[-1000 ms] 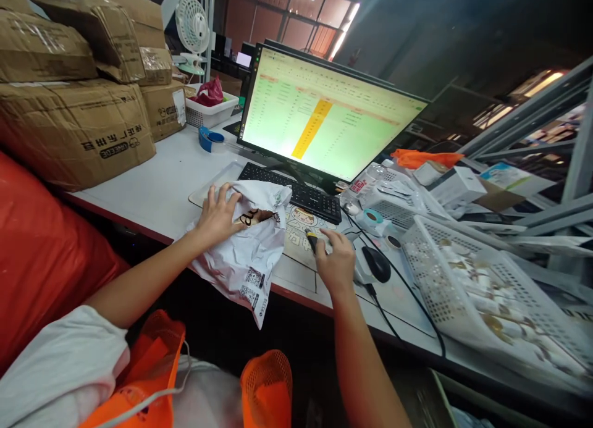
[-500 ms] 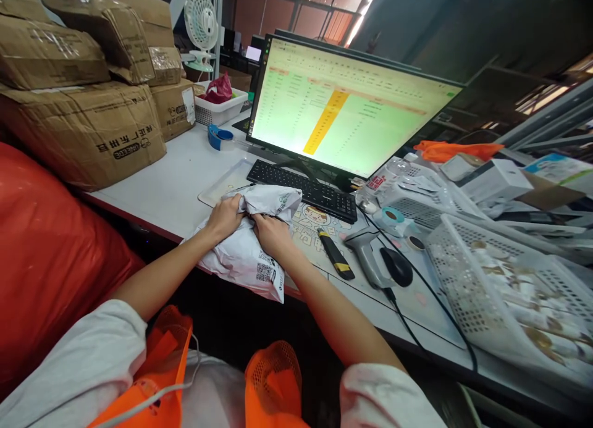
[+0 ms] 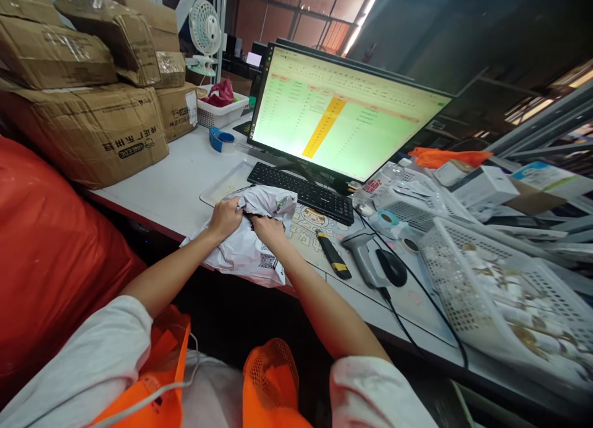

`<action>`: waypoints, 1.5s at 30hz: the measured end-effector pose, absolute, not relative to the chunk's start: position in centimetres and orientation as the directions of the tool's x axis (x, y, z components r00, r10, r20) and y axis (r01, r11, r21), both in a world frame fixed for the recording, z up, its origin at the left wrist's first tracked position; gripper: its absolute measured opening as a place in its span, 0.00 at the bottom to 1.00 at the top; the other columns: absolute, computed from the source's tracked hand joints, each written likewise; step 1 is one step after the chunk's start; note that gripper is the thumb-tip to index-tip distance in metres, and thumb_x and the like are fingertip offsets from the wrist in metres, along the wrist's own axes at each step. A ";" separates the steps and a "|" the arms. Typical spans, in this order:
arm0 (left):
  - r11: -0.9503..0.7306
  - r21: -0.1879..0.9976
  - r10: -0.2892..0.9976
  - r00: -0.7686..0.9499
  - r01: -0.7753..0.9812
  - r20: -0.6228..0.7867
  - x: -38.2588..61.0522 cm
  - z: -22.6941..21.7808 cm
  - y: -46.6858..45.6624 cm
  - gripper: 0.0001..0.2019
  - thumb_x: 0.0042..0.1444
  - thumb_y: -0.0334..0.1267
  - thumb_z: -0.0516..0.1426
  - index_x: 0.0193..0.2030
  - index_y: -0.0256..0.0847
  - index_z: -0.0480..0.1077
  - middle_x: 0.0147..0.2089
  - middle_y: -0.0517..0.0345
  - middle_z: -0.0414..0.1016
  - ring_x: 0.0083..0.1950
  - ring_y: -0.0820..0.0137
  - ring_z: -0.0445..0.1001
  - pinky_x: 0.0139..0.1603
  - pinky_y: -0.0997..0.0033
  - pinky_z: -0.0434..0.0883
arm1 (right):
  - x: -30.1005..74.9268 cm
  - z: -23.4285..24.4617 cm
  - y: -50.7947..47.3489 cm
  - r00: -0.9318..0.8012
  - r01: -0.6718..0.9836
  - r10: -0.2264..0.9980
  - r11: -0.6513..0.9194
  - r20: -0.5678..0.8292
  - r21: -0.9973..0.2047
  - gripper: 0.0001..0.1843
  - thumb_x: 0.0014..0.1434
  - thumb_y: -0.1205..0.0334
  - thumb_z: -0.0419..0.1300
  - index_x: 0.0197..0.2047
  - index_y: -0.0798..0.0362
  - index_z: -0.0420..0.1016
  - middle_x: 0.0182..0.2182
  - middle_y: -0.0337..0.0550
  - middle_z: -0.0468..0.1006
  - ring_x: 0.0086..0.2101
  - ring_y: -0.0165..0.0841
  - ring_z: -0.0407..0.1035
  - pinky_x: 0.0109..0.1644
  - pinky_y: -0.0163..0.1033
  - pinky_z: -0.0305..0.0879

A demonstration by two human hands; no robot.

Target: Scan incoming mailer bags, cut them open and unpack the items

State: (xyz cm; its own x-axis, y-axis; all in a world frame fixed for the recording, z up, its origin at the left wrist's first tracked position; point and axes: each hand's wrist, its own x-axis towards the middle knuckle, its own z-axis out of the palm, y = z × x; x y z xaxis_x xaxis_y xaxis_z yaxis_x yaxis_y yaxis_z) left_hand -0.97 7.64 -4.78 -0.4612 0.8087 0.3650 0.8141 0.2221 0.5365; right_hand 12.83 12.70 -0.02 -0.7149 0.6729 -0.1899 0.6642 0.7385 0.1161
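Note:
A crumpled white plastic mailing bag (image 3: pixel 241 255) with a printed QR code lies over the desk's front edge. At its upper left, my left hand (image 3: pixel 225 217) is closed on the plastic beside a dark torn opening. My right hand (image 3: pixel 269 231) is at the other side of that opening, fingers curled over its edge; the fingertips are hidden in the bag. What the bag contains is out of sight. Right of the bag, a black and yellow utility knife (image 3: pixel 333 254) rests on the desk mat (image 3: pixel 303 246).
A grey barcode scanner (image 3: pixel 364 258) and a black mouse (image 3: pixel 391 266) sit to the right, their cables running forward. Beyond stands a white basket (image 3: pixel 456 292) of small rolls. Behind are a keyboard (image 3: pixel 301 192) and monitor (image 3: pixel 343 113). Cardboard boxes (image 3: pixel 88 134) and a red sack (image 3: pixel 50 261) fill the left.
The opening in the mailing bag looks wider, and my right hand has moved slightly left and deeper into it. The bag's lower corner has risen a little. The camera view has shifted slightly.

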 end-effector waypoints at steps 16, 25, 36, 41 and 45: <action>0.338 0.386 0.839 -0.460 0.858 0.290 -5.9 0.2 10.8 0.18 0.63 0.38 0.50 0.51 0.43 0.79 0.48 0.42 0.82 0.50 0.51 0.79 0.48 0.61 0.69 | 24.2 2.5 4.6 -0.878 0.148 0.203 0.977 0.434 -0.157 0.08 0.66 0.66 0.58 0.34 0.50 0.69 0.48 0.46 0.78 0.60 0.43 0.64 0.61 0.50 0.60; 0.376 0.299 0.878 -0.441 0.877 0.187 -8.3 0.8 13.5 0.17 0.61 0.36 0.53 0.53 0.38 0.77 0.52 0.37 0.78 0.54 0.48 0.76 0.53 0.54 0.69 | 27.0 -0.5 2.2 -0.810 0.184 0.356 0.908 0.465 -0.376 0.13 0.66 0.70 0.57 0.29 0.50 0.63 0.27 0.38 0.74 0.43 0.37 0.74 0.48 0.45 0.65; 0.022 0.092 0.985 -0.037 0.996 0.167 0.0 4.7 4.6 0.20 0.65 0.52 0.55 0.47 0.35 0.74 0.46 0.40 0.80 0.47 0.52 0.79 0.47 0.60 0.73 | 25.2 0.7 7.2 -0.684 0.356 0.601 0.769 0.412 -0.530 0.22 0.72 0.60 0.50 0.66 0.48 0.68 0.61 0.50 0.75 0.61 0.42 0.69 0.63 0.51 0.68; 0.141 0.190 0.984 -0.117 0.972 -0.135 -2.1 2.2 7.0 0.36 0.50 0.66 0.63 0.54 0.35 0.74 0.55 0.35 0.78 0.56 0.45 0.77 0.51 0.59 0.73 | 21.6 1.2 9.3 -0.674 0.475 0.642 0.755 0.366 -0.451 0.29 0.70 0.61 0.49 0.72 0.49 0.61 0.68 0.53 0.66 0.64 0.46 0.65 0.64 0.54 0.67; -0.069 0.207 0.997 0.062 0.976 0.044 -0.6 1.4 5.2 0.18 0.62 0.46 0.59 0.52 0.36 0.72 0.53 0.39 0.78 0.55 0.50 0.78 0.51 0.60 0.72 | 21.2 0.1 12.4 -0.620 0.555 0.688 0.724 0.377 -0.409 0.35 0.69 0.62 0.47 0.77 0.54 0.48 0.75 0.56 0.49 0.67 0.49 0.60 0.63 0.55 0.68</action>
State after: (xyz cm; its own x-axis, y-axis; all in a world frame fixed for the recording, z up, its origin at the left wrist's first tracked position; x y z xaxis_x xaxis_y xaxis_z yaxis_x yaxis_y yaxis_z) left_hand -0.56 5.17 1.36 0.0617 0.9971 0.0437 0.9759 -0.0694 0.2068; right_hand 21.20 12.35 0.12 -0.6199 0.6882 0.3771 0.5553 0.7242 -0.4089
